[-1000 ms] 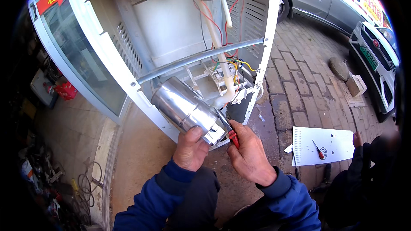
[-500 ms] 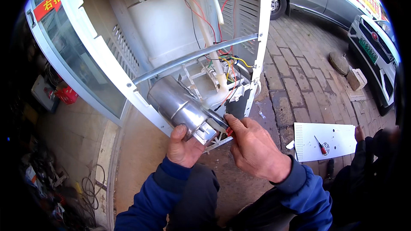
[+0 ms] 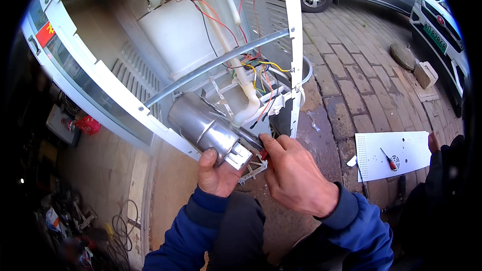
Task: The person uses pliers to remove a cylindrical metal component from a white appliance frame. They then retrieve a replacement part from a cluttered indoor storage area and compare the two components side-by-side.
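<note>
A shiny metal cylinder (image 3: pixel 197 121) lies tilted at the cabinet's lower opening. My left hand (image 3: pixel 219 174) is closed around its near end, the thumb on top, beside a pale block (image 3: pixel 238 156) at that end. Pinched between the thumb and forefinger of my right hand (image 3: pixel 301 179) is a slim dark piece with a red part (image 3: pixel 263 154), close against the cylinder's right side. My fingers cover most of it, so its kind does not show. Behind the cylinder, a milky elbow pipe (image 3: pixel 247 109) drops beside loose coloured wires (image 3: pixel 263 68).
A metal crossbar (image 3: pixel 216 63) spans the open white cabinet (image 3: pixel 158 129). On the paving at right, a white perforated panel (image 3: pixel 374 153) carries a screwdriver (image 3: pixel 389 160), with another person's hand (image 3: pixel 434 142) at its edge. Cables (image 3: pixel 120 233) and clutter lie left; vehicles stand beyond.
The view has shifted, so the cabinet sits farther left and the panel farther right in the picture. Both hands keep nearly the same grip at the cylinder's near end.
</note>
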A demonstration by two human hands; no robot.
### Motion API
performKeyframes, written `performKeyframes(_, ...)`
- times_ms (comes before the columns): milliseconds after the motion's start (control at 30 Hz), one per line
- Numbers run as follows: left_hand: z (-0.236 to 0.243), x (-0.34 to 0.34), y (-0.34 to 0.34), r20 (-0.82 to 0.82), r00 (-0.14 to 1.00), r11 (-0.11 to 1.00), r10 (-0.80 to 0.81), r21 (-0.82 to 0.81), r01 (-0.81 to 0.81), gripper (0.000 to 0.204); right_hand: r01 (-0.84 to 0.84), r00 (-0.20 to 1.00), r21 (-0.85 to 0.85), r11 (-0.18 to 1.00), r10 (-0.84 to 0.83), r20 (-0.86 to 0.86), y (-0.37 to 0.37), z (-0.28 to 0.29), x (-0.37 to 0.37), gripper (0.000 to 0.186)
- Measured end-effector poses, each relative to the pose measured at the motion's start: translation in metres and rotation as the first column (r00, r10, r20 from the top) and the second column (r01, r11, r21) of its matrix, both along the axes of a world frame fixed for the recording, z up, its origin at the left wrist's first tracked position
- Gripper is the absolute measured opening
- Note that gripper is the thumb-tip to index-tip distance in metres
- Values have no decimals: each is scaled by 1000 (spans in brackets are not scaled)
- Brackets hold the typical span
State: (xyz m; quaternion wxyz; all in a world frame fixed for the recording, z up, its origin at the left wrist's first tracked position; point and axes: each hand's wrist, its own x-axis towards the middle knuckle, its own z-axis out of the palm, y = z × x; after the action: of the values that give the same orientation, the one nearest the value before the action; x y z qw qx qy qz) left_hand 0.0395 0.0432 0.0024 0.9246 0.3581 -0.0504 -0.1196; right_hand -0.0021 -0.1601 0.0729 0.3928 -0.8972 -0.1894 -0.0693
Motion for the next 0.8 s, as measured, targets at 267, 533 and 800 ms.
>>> performKeyframes(267,-4,-3,1,-3,1000,1000,22,-11,-22,83,29,999,199,980,-32,10,8,-23,2,56)
performKeyframes(533,2,-8,0,-9,997,996,83,40,-82,73,81,997,284,955,-72,-41,17,-27,3,55)
performKeyframes(800,7,-11,-1,-23,998,998,58,20,-58,70,137,991,379,915,-126,-53,30,-35,-1,54)
